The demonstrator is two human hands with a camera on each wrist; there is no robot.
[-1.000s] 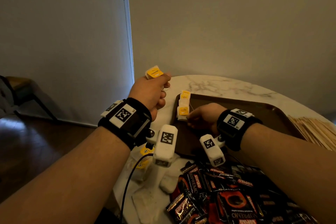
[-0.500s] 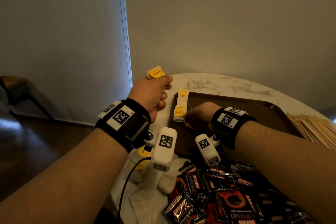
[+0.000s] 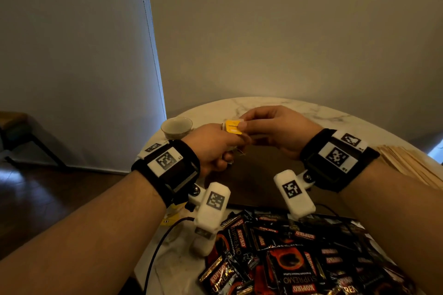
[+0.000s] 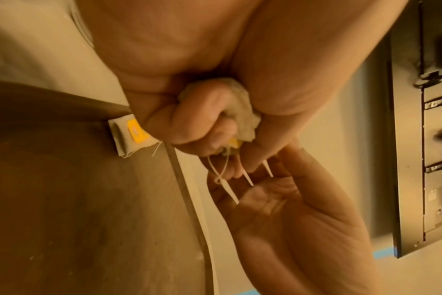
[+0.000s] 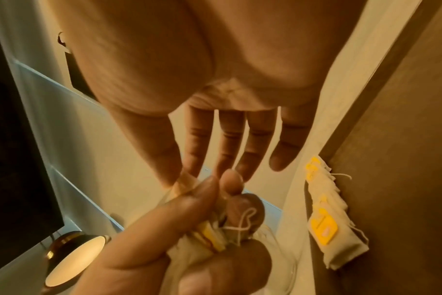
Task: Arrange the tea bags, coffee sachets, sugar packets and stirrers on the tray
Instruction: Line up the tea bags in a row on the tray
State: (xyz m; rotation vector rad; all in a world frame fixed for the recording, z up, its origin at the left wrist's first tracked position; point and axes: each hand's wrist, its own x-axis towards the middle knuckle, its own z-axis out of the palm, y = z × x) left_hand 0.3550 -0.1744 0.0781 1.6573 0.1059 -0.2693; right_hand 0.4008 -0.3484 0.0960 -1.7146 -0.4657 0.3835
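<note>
Our left hand (image 3: 211, 148) is fisted around a bunch of tea bags (image 4: 240, 107), their paper crumpled in the palm and their strings and a yellow tag (image 3: 233, 126) sticking out past the knuckles. Our right hand (image 3: 275, 129) meets it above the tray (image 3: 254, 175), thumb and forefinger pinching that yellow tag at the top of the fist while the other fingers (image 5: 255, 139) stay stretched out and loose. So the bunch sits inside our left grip, and only the tag lies in our right pinch. Below our hands, a row of tea bags (image 5: 328, 215) already lies along the tray's left rim, overlapping one another. Nearer to us, coffee sachets (image 3: 287, 258) are heaped on the marble table (image 3: 263, 105). Wooden stirrers (image 3: 407, 165) are piled on the table to the right of the tray, and a small cup (image 3: 176, 127) stands to its left.
</note>
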